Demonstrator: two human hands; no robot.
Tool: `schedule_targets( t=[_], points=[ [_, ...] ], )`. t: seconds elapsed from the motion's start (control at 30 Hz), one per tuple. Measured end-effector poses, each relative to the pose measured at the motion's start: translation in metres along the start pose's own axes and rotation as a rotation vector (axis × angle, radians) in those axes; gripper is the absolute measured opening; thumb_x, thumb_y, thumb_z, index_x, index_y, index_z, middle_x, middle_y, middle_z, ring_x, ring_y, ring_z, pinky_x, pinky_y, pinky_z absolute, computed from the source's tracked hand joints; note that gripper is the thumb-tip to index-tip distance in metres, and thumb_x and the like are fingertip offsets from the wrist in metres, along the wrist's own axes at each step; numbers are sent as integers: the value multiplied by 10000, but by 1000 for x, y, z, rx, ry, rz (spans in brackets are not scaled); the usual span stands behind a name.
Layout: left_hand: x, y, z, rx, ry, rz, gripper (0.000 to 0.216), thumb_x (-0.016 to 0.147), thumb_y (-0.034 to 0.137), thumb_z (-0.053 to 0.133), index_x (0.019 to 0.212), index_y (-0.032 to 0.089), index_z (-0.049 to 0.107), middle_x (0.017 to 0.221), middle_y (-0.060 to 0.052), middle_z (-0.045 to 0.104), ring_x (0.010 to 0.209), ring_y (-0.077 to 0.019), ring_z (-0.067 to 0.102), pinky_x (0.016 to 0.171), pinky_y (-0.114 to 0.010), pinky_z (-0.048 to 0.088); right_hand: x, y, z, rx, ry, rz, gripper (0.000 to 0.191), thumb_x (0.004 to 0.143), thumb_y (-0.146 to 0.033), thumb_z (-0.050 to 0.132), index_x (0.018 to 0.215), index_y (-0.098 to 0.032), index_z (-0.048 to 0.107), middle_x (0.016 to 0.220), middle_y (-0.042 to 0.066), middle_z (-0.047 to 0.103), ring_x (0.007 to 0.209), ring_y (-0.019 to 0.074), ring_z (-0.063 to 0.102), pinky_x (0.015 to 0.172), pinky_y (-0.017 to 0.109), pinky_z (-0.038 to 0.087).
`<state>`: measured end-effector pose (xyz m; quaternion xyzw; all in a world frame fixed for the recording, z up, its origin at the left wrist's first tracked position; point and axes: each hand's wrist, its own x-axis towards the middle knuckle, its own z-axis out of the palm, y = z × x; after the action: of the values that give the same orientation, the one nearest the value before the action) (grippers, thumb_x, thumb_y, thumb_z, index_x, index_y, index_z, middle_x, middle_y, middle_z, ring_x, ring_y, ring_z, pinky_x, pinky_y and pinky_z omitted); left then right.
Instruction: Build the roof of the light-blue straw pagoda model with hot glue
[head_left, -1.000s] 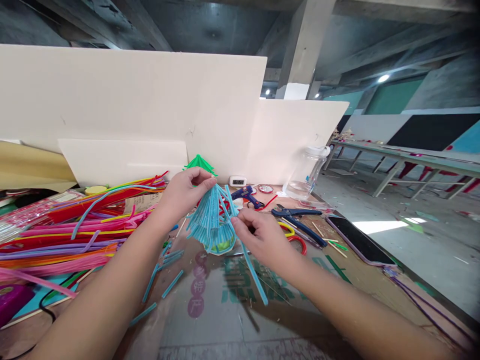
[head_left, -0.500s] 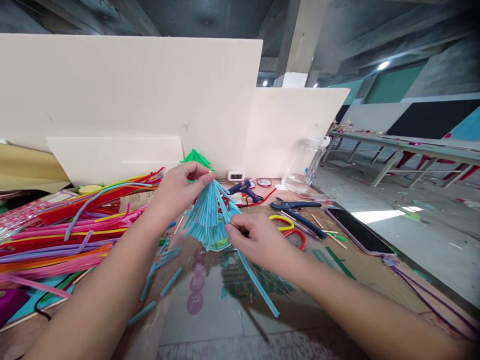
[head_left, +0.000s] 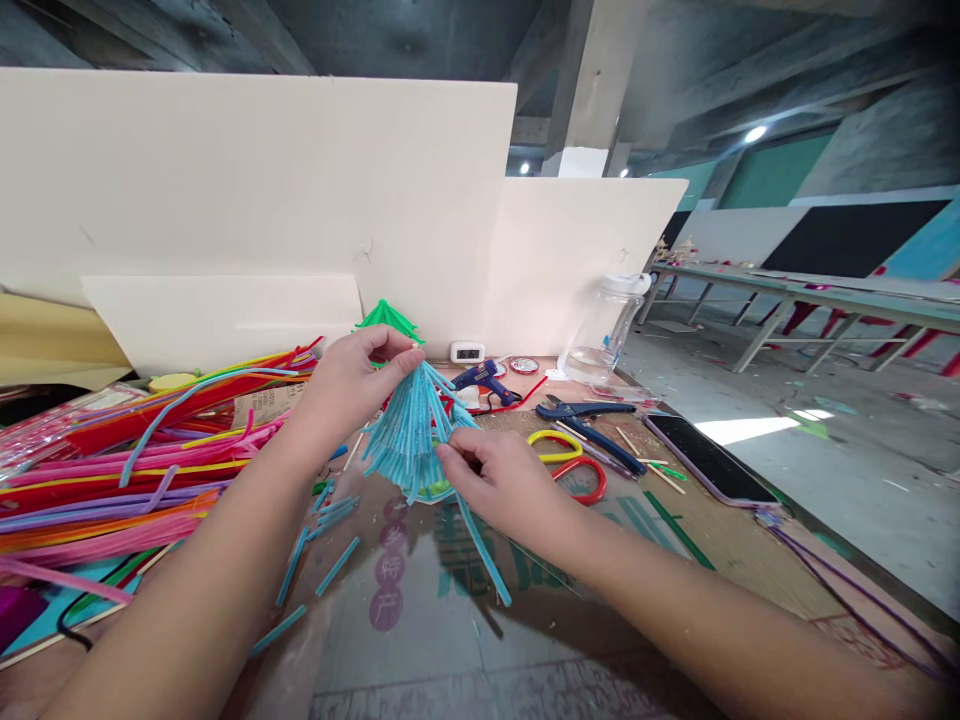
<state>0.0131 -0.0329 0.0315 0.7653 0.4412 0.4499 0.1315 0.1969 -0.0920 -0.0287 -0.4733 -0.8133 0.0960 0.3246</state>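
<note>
Over the counter point(head_left: 750, 560), the right hand point(head_left: 510, 490) is pinching a blue strip point(head_left: 482, 550) beside a blue cone point(head_left: 401, 440) whose peak the left hand point(head_left: 364, 375) is gripping; beyond, a glue gun point(head_left: 487, 378) is lying near a white clock point(head_left: 467, 352).

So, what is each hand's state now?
Left hand: closed, pinching the blue fuzzy cone at its tip.
Right hand: closed, holding a long blue fuzzy strip.

LH point(head_left: 360, 380) pinching blue cone point(head_left: 400, 440) tip | RH point(head_left: 510, 482) w/ blue strip point(head_left: 484, 552)
</note>
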Motion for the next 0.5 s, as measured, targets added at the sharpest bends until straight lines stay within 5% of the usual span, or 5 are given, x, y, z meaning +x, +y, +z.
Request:
schedule_targets(
  t=[0.5],
  points=[
    [-1, 2, 0, 17, 2, -21, 291, 839, 467, 579, 871, 187, 649, 679, 15, 596, 626, -132, 529, 620, -256, 418, 1, 1, 6, 12, 30, 11, 318, 941, -343, 408, 665, -192, 451, 566, -46, 423, 549, 88, 412, 546, 263, 173]
  ],
)
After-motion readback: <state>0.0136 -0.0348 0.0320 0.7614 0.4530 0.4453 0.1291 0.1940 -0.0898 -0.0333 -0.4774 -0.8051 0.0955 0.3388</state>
